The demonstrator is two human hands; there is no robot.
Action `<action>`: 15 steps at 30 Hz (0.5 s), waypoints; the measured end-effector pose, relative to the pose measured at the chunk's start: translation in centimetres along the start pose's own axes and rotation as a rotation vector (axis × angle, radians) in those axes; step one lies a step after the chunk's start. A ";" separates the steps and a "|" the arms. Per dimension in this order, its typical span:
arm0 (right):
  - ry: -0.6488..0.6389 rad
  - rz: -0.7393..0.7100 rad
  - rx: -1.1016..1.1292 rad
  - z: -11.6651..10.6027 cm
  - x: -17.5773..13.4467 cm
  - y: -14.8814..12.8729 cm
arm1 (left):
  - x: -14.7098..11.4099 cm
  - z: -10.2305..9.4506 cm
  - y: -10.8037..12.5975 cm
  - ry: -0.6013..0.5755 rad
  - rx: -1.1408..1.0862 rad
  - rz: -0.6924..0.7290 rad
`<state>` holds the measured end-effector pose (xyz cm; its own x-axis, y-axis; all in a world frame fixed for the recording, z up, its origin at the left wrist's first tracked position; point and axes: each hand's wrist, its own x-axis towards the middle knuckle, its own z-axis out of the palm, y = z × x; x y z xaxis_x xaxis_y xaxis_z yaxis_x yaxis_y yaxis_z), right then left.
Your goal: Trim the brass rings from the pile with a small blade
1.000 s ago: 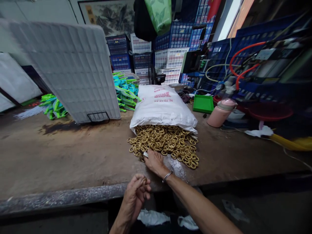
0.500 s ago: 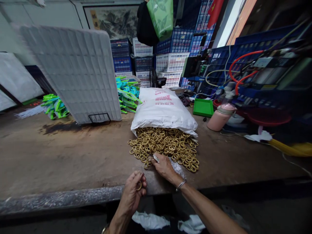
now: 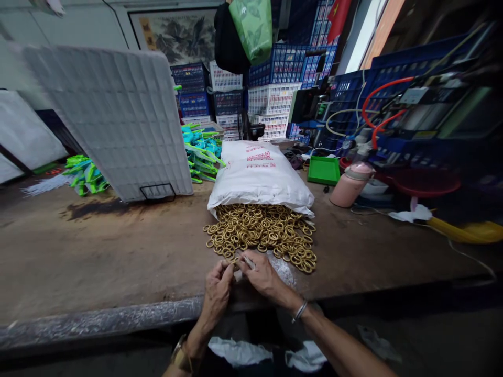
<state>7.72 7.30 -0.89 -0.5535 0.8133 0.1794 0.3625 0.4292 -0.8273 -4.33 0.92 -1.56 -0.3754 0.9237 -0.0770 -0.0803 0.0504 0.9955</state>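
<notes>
Brass-coloured rings lie in a heap spilling from the mouth of a white woven sack. My left hand is closed in a pinch in front of the heap, a ring at its fingertips. Close against it, my right hand is closed around a small pale, flat-looking tool whose kind I cannot make out. The fingertips of both hands meet at the ring. My fingers partly cover the ring and the tool.
A tall pale ribbed panel stands at left on a wire stand. Bright green and blue pieces lie behind it. A green tray and a pink bottle stand right of the sack. Stacked crates fill the back.
My right hand has drawn back from the heap towards my left hand. My left hand has risen slightly, and the two now meet at the ring. The view has shifted a little.
</notes>
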 end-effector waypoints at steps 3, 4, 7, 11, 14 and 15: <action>-0.072 0.134 0.192 0.1 -0.1 -0.6 | -0.3 0.1 0.0 0.005 -0.009 -0.002; -0.097 0.165 0.239 0.1 -0.1 -0.8 | -0.4 0.2 0.0 -0.006 -0.015 0.002; -0.126 0.232 0.330 0.3 -0.1 -0.9 | -0.8 0.2 0.1 -0.032 -0.049 -0.045; -0.064 0.216 0.275 0.6 0.0 -0.8 | -1.3 -0.1 0.3 -0.097 -0.097 -0.196; -0.068 0.197 0.244 0.5 0.0 -1.0 | -1.6 -0.3 0.3 -0.151 -0.206 -0.223; -0.072 0.193 0.245 0.5 0.0 -1.2 | -1.6 -0.3 0.3 -0.162 -0.240 -0.223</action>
<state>6.97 6.60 -0.18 -0.5471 0.8367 -0.0243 0.2795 0.1552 -0.9475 -4.05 -0.71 -1.20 -0.1750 0.9491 -0.2618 -0.3654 0.1843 0.9124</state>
